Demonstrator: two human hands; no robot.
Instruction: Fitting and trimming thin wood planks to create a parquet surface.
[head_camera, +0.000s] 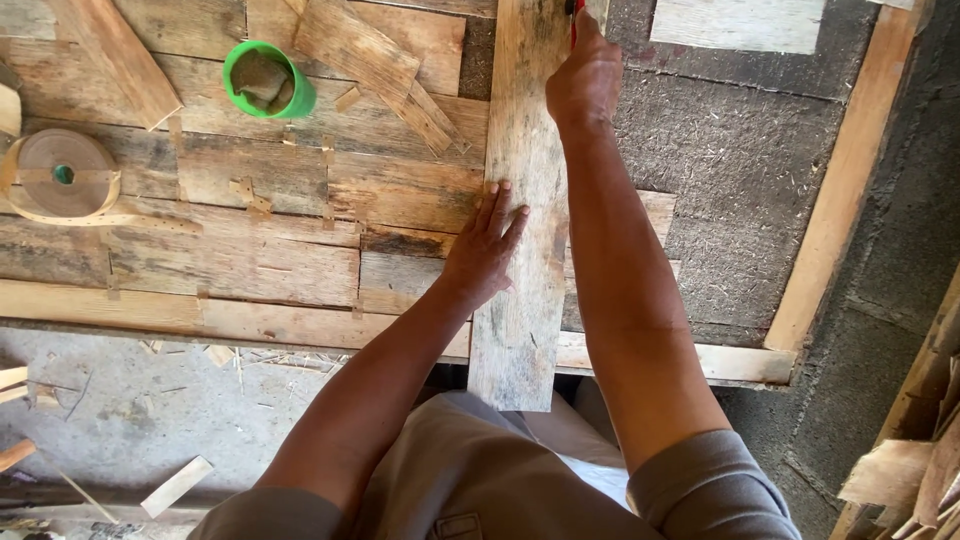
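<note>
A long weathered wooden plank (520, 330) lies lengthwise across the workbench (250, 270), its near end jutting past the bench edge. My left hand (484, 250) rests flat on the plank's left side, fingers spread, pressing it down. My right hand (583, 80) is stretched to the far end of the plank, closed around a thin red tool (574, 20) whose tip meets the plank's right edge; most of the tool is hidden by the hand.
A green cup-like container (266, 80) and a roll of wooden edge banding (62, 175) sit on the bench's left side, among loose wood scraps (370, 60). A pale wooden frame rail (845, 180) borders the right. Offcuts (175, 487) litter the concrete floor.
</note>
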